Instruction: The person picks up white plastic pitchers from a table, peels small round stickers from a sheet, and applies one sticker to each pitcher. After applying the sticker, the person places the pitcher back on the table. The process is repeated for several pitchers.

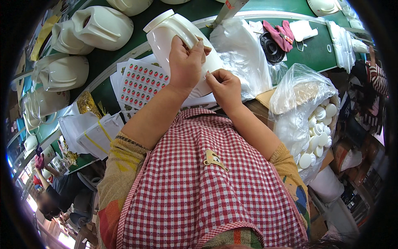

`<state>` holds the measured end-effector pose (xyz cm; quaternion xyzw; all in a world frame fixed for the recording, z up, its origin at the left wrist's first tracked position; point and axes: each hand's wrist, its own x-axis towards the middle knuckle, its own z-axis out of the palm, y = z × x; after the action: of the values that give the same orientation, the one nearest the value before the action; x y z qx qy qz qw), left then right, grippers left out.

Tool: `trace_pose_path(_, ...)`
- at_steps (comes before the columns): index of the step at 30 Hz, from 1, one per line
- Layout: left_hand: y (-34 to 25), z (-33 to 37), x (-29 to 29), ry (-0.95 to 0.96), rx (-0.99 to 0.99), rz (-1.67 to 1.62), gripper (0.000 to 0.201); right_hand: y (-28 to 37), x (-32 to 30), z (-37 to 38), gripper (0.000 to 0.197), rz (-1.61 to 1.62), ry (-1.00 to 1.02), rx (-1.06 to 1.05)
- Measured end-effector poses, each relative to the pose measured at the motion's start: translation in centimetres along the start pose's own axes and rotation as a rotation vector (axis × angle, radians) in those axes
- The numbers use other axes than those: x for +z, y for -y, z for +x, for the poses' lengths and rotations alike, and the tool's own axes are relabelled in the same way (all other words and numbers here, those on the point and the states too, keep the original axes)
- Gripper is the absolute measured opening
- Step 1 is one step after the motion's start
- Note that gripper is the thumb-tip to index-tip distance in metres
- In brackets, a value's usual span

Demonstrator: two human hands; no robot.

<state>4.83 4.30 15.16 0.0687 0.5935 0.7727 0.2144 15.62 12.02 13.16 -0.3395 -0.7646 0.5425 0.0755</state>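
Observation:
A glossy white plastic jug (161, 41) lies tilted over the near edge of the green bench. My left hand (184, 62) is closed on its handle, with the thumb and fingertips pressed together. Close by the jug's lower right side, my right hand (225, 86) makes a pinch. A tiny reddish bit shows at those fingertips, too small to make out. Just left of the jug lies a white sheet of small red and green stickers (141, 83), its right part hidden by the jug and my left arm.
More white jugs (103, 28) stand to the left. Clear plastic bags (240, 54), a black ring-shaped part (272, 47) and a pink cloth (280, 35) lie on the right. An open bag-lined box of white round caps (319, 133) stands at my right. Other people sit at both sides.

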Motion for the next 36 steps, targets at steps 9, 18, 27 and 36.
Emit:
trace_pose_path(9,-0.1,0.1,-0.1,0.001,-0.002,0.01,0.019,0.3,-0.4,-0.1,0.016,-0.128,0.033,-0.141)
trace_pose_path(18,-0.4,0.4,-0.6,0.03,-0.044,0.016,0.019,0.5,-2.5,1.4,0.021,-0.113,0.146,-0.326)
trace_pose_path(27,-0.7,0.8,-0.5,0.078,-0.074,0.066,0.02,1.6,-2.6,2.6,0.01,-0.347,0.287,-0.396)
trace_pose_path(36,-1.0,1.6,-0.6,0.113,-0.098,0.039,0.019,2.6,-3.5,3.5,0.011,-0.309,0.467,-0.342)
